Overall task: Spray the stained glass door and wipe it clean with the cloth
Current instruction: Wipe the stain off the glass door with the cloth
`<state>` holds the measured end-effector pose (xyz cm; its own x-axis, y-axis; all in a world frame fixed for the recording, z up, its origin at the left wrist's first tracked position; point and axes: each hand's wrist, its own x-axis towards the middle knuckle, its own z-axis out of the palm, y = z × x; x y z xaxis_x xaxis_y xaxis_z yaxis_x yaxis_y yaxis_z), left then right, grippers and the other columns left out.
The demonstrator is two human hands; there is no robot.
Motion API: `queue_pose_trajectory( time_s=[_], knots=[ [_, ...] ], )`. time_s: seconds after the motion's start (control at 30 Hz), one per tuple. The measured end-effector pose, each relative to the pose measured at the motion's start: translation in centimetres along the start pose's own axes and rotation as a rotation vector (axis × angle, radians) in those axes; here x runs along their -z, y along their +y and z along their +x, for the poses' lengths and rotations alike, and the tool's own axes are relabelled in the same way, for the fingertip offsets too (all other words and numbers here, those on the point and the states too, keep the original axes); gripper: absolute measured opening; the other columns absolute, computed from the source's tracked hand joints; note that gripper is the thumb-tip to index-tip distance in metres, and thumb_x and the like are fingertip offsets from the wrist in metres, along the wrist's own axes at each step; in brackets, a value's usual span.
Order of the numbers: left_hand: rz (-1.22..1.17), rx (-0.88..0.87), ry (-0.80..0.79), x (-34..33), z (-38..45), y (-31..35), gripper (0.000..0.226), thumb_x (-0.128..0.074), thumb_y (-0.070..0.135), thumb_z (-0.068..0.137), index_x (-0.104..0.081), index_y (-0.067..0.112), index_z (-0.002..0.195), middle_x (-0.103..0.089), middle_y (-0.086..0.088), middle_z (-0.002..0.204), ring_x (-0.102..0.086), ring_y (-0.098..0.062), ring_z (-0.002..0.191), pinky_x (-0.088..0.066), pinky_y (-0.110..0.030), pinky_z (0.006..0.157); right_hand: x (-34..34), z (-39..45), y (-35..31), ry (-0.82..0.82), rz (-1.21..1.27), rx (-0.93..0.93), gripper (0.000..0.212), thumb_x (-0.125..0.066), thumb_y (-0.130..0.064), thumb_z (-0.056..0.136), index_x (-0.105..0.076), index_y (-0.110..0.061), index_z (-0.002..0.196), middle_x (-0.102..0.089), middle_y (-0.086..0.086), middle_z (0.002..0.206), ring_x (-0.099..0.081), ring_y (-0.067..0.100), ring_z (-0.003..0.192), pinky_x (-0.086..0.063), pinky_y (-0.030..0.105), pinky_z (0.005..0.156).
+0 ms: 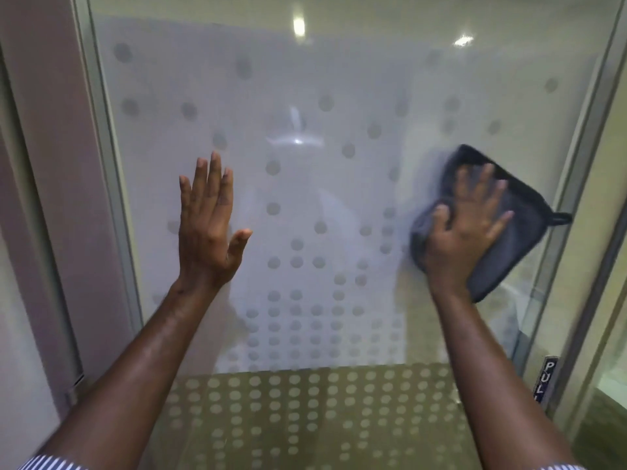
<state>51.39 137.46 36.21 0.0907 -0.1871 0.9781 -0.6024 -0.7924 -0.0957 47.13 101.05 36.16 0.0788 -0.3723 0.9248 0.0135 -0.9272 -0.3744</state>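
Note:
The glass door [305, 79] fills the view, frosted with a pattern of grey dots that grows denser lower down. A dark grey cloth [515, 245] with a small hanging loop lies flat against the glass near the door's right edge. My right hand [468, 228] presses on the cloth with fingers spread. My left hand [208, 218] rests flat on the glass left of centre, fingers together and pointing up, holding nothing. No spray bottle is in view.
A metal frame [101, 171] borders the door on the left and another [583, 184] on the right. A small dark "PULL" label [545, 378] sits low on the right edge. A wall panel [37, 164] stands at the left.

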Motion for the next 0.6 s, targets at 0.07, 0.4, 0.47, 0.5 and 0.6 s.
queue_pose_trajectory(
  time_s=[0.07, 0.4, 0.47, 0.5, 0.6],
  knots=[
    [0.011, -0.007, -0.016, -0.1, -0.2, 0.0, 0.093, -0.007, 0.065, 0.101, -0.03, -0.007, 0.154, -0.022, -0.031, 0.163, -0.016, -0.045, 0.155, -0.012, -0.066, 0.124, 0.7, 0.6, 2.2, 0.029, 0.043, -0.175, 0.062, -0.045, -0.032, 0.1, -0.03, -0.031, 0.161, -0.021, 0.003, 0.171, -0.014, 0.029, 0.159, -0.01, 0.066, 0.123],
    [0.013, -0.017, -0.029, 0.0, -0.2, 0.2, 0.095, -0.004, 0.066, 0.099, -0.031, -0.007, 0.153, -0.023, -0.032, 0.163, -0.016, -0.045, 0.155, -0.01, -0.064, 0.125, -1.3, -7.9, -9.6, -0.075, 0.041, 0.116, 0.066, -0.048, -0.035, 0.097, -0.031, -0.031, 0.16, -0.021, 0.009, 0.17, -0.015, 0.039, 0.157, -0.009, 0.07, 0.121],
    [-0.003, -0.011, -0.03, 0.0, -0.2, 0.3, 0.097, -0.003, 0.067, 0.099, -0.03, -0.008, 0.154, -0.023, -0.032, 0.163, -0.016, -0.045, 0.155, -0.01, -0.064, 0.125, -1.8, -12.2, -13.7, -0.165, 0.076, 0.338, 0.07, -0.053, -0.036, 0.092, -0.031, -0.034, 0.159, -0.018, 0.006, 0.169, -0.013, 0.038, 0.157, -0.006, 0.071, 0.121],
    [-0.008, -0.013, -0.034, 0.1, -0.1, 0.3, 0.097, -0.003, 0.068, 0.098, -0.029, -0.008, 0.154, -0.022, -0.032, 0.163, -0.015, -0.045, 0.155, -0.009, -0.065, 0.125, -2.0, -14.3, -15.1, -0.214, 0.087, 0.456, 0.072, -0.055, -0.037, 0.091, -0.031, -0.035, 0.159, -0.017, 0.004, 0.169, -0.012, 0.037, 0.158, -0.005, 0.07, 0.122],
    [0.004, -0.019, -0.057, 0.2, -0.2, 0.3, 0.1, -0.002, 0.071, 0.096, -0.027, -0.006, 0.155, -0.021, -0.031, 0.164, -0.014, -0.046, 0.155, -0.008, -0.064, 0.125, -2.5, -17.2, -16.3, -0.274, 0.095, 0.694, 0.068, -0.059, -0.035, 0.094, -0.037, -0.031, 0.158, -0.024, 0.002, 0.169, -0.013, 0.031, 0.159, -0.004, 0.067, 0.123]
  ],
)
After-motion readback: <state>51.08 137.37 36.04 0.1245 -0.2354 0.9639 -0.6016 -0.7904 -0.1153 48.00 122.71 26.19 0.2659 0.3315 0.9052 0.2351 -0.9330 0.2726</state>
